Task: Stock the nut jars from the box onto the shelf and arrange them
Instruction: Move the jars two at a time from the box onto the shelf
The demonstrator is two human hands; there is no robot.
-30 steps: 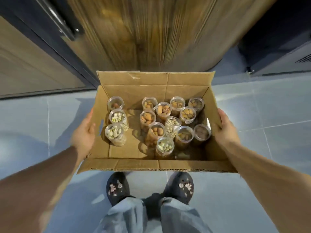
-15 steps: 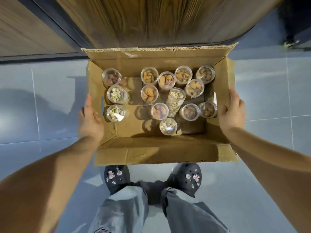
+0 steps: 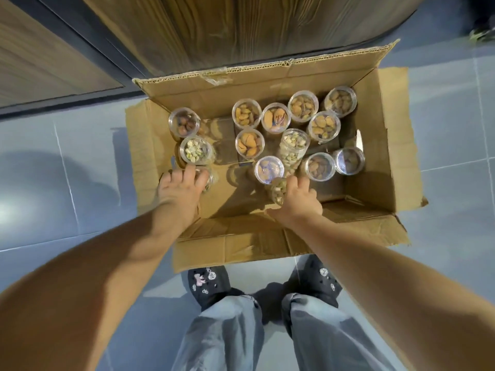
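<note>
An open cardboard box (image 3: 388, 156) sits on the grey tile floor, holding several clear jars of nuts. My left hand (image 3: 179, 188) reaches into its front left corner and closes over the top of a pistachio jar (image 3: 210, 180), which it mostly hides. At the front middle, my right hand (image 3: 297, 199) grips another pistachio jar (image 3: 277, 191). Behind my left hand stands one more pistachio jar (image 3: 194, 151). Almond jars (image 3: 249, 143) fill the middle and back right. One tall pistachio jar (image 3: 293, 148) leans among them.
A wooden panel (image 3: 241, 30) rises just behind the box. The box flaps lie folded outward; the near flap (image 3: 233, 245) reaches my black clogs (image 3: 209, 282). Grey floor tiles (image 3: 67, 196) spread left and right of the box.
The box has come down to rest on the floor. Both hands let go of its sides and moved inside, each onto a front pistachio jar.
</note>
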